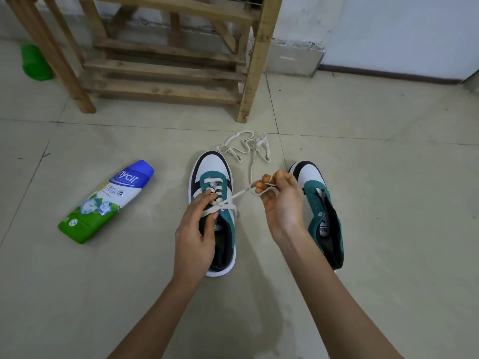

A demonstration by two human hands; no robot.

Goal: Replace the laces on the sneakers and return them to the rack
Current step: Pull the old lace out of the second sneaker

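Note:
Two teal, white and black sneakers stand on the tiled floor, toes pointing away from me. The left sneaker (pixel 211 167) carries a white lace through its eyelets. My left hand (pixel 197 229) rests on its tongue and pinches a lace end at the upper eyelets. My right hand (pixel 278 200) hovers between the shoes, fingers closed on the other stretch of that lace, pulled taut. The right sneaker (pixel 322 213) shows bare eyelets with no lace. A loose white lace (pixel 246 146) lies tangled on the floor beyond the shoes; one strand runs from it to my right hand.
A wooden slatted shoe rack (pixel 166 68) stands ahead against the wall. A blue, white and green powder bottle (pixel 106 203) lies on its side to the left of the shoes. A green plastic object (pixel 35 62) sits far left beside the rack's leg.

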